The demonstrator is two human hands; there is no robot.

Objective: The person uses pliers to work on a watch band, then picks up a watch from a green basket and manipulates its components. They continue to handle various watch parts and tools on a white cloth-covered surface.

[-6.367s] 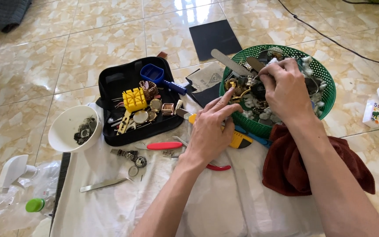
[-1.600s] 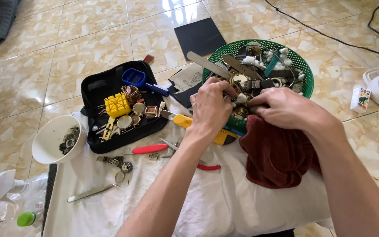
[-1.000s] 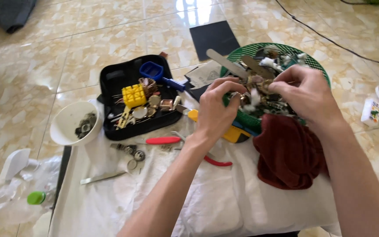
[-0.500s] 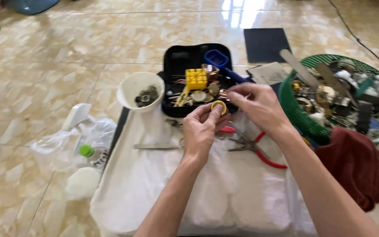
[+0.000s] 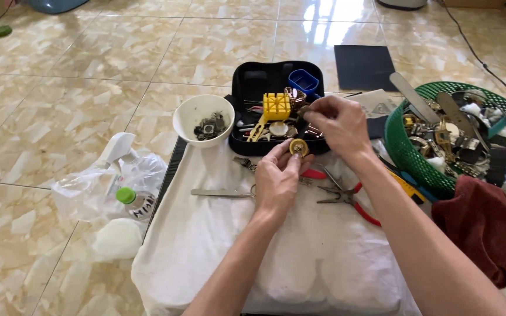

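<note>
Gold-coloured, round and small, the watch case [image 5: 298,147] sits pinched between the fingertips of my left hand [image 5: 276,178], held just above the near edge of the black tool case [image 5: 276,111]. I cannot make out which face of it is turned up. My right hand [image 5: 338,124] is raised beside it, thumb and forefinger closed narrowly on something too small to identify, close over the tool case contents.

Surroundings noted: the tool case lies open on a white cloth [image 5: 276,251] spread over the tiled floor, with a yellow holder block [image 5: 277,106] and a blue cup [image 5: 303,81] inside. A white bowl [image 5: 203,120] of small dark parts stands touching its left side. Tweezers [image 5: 221,192] and red-handled pliers [image 5: 346,196] lie on the cloth near my left wrist. A green basket [image 5: 408,152] of mixed watch parts stands to the right, with a dark red rag [image 5: 487,228] against it.

Assessment: the step in hand appears to be inspection or fitting work on the watch case, with the piece secured and the right hand bringing a part or tool tip to it. In my judgement the next move calls for a steady left grip and a fine, slow approach from the right, since a slip could drop the piece among the loose parts.
</note>
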